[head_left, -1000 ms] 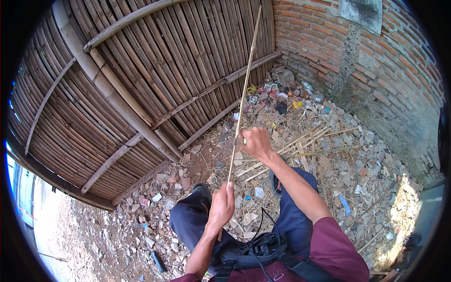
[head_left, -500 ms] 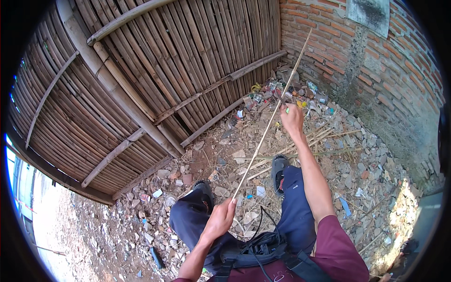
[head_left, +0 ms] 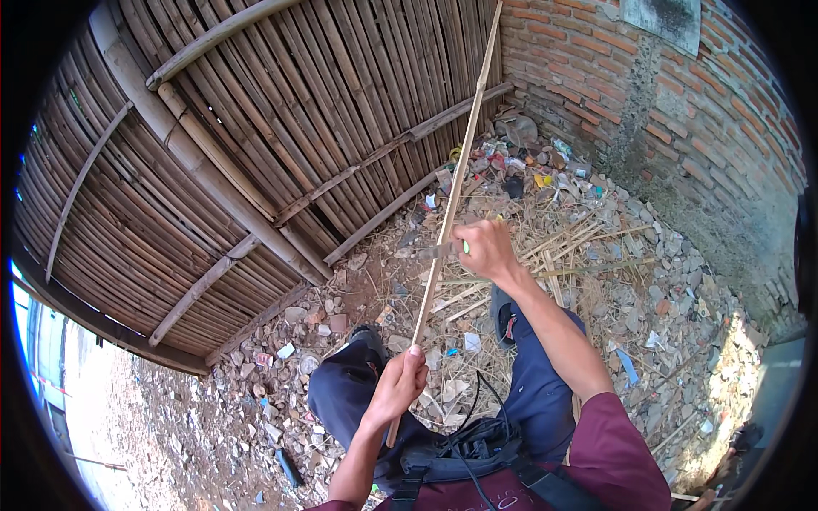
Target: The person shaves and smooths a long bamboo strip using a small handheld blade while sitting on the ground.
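A long, pale bamboo strip (head_left: pixel 463 159) slants up and away from my lap toward the corner of the walls. My left hand (head_left: pixel 399 385) is closed around it near its lower end, and a short piece sticks out below the fist. My right hand (head_left: pixel 487 249) grips a knife (head_left: pixel 440 250) with a bright green bit showing at the handle. The blade points left and lies across the strip about midway up. Most of the handle is hidden in my fingers.
Several split bamboo strips (head_left: pixel 554 264) lie on the rubble-strewn ground (head_left: pixel 366 289) beyond my right foot. A bamboo fence (head_left: pixel 341 94) rises ahead and left, meeting a brick wall (head_left: pixel 579 77) on the right. Litter is heaped in their corner. A black object (head_left: pixel 288 467) lies at lower left.
My right hand and the knife have come nearer along the strip. The strip's far end has swung left and up, and its near end now shows below my left fist.
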{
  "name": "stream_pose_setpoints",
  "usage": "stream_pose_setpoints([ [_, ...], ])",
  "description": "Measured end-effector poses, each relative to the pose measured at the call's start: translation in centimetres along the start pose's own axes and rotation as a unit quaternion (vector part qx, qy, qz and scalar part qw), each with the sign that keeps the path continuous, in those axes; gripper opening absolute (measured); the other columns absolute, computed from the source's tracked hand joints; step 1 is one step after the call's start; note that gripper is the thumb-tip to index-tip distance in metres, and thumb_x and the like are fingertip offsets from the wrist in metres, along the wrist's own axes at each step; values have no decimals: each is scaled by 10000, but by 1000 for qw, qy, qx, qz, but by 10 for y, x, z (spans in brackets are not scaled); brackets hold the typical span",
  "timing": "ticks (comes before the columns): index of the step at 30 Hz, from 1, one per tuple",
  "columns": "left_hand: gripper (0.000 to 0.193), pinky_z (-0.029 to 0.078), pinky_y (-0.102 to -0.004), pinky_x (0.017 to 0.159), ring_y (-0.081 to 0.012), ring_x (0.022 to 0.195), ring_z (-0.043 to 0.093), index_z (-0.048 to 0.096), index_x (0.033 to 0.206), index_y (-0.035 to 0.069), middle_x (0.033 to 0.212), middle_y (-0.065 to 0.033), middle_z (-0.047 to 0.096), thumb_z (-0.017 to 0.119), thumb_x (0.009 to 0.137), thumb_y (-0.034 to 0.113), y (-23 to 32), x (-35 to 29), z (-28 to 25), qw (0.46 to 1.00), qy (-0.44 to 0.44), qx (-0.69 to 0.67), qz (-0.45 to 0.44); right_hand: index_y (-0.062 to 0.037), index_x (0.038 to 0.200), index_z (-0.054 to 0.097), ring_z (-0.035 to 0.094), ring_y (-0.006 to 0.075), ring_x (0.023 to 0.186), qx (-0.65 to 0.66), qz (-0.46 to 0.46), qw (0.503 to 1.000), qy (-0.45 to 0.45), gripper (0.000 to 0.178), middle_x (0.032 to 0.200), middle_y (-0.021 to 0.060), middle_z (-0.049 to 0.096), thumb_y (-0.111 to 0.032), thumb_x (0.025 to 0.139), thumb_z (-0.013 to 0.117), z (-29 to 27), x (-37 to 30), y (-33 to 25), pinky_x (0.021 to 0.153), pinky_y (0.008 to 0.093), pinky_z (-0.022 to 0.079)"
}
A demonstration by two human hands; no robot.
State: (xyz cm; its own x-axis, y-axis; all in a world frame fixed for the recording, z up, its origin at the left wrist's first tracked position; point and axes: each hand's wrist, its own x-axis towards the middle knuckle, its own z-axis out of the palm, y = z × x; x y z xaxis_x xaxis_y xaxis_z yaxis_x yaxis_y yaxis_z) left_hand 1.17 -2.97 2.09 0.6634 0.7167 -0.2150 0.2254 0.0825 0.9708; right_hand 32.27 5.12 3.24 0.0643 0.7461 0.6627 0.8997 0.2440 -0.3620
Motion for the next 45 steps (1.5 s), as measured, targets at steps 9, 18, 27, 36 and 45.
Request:
stream_pose_setpoints([
  [9, 471, 398, -415, 550, -195, 544, 441, 509, 877, -7, 632, -75, 490, 390, 1181, 333, 9, -12, 5, 983, 80, 151, 68, -65, 698, 754, 703, 319, 543, -34, -22, 999, 0, 262, 595, 161, 674, -226, 891, 679, 8, -1, -15, 552, 445, 543],
  [18, 258, 419, -549, 587, -543, 703, 587, 533, 980, -23, 666, -292, 542, 473, 1134, 175, 10, -47, 15, 959, 98, 238, 114, -61, 989, 840, 711, 304, 539, -115, 129, 963, 208, 234, 631, 190, 707, -58, 832, 666, -13, 30, 53, 553, 420, 563],
  [27, 241, 425, -553, 557, -524, 653, 616, 512, 992, -12, 633, -260, 570, 485, 1131, 183, 2, -49, 10, 945, 115, 292, 97, -40, 779, 796, 659, 314, 493, -42, 29, 995, 82, 253, 573, 196, 653, -203, 919, 663, -4, 6, 36, 516, 446, 512],
  [36, 310, 436, -509, 556, -455, 574, 586, 504, 950, -16, 625, -234, 538, 453, 1154, 211, 12, -40, 10, 957, 160, 223, 94, -47, 674, 742, 688, 333, 550, -11, -63, 998, 14, 216, 600, 182, 669, -202, 823, 725, 17, -14, 1, 545, 459, 522],
  [45, 225, 415, -550, 484, -514, 569, 601, 472, 989, 1, 620, -273, 564, 508, 1128, 174, -7, -43, 15, 928, 185, 296, 128, -78, 749, 771, 682, 307, 524, -16, -31, 998, 49, 157, 576, 153, 658, -144, 862, 685, 10, 1, -13, 530, 439, 514],
])
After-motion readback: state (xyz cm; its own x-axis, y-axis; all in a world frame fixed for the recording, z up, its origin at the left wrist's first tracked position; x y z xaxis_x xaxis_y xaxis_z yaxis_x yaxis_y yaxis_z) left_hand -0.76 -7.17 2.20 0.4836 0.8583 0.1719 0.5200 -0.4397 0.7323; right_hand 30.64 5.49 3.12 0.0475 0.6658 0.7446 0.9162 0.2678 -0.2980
